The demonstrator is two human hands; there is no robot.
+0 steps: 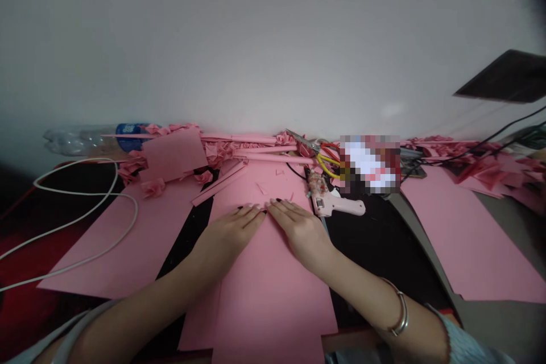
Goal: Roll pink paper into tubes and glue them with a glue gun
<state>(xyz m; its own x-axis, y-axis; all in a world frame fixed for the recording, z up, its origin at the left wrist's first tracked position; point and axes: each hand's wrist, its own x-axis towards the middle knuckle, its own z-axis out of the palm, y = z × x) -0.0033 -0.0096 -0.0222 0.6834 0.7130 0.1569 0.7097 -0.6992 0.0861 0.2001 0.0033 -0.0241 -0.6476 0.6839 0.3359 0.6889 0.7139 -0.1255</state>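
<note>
My left hand (232, 234) rests on a long pink paper sheet (273, 296), fingers stretched out and lying flat. Opposite it, my right hand (301, 232) is also flat on the paper, its fingertips nearly meeting those of the left. Both hands hold nothing that I can see; whatever lies under the fingertips is hidden. Small pink paper scraps (261, 188) are just beyond the fingers. Close to my right hand lies a pale pink glue gun (339, 205).
Rolled pink paper sticks (264, 156) and folded paper flowers (153, 187) line the wall. Scissors with yellow handles (326, 166) lie behind the glue gun. A plastic bottle (81, 140) and white cable (134, 222) are left; another pink sheet (473, 239) lies right.
</note>
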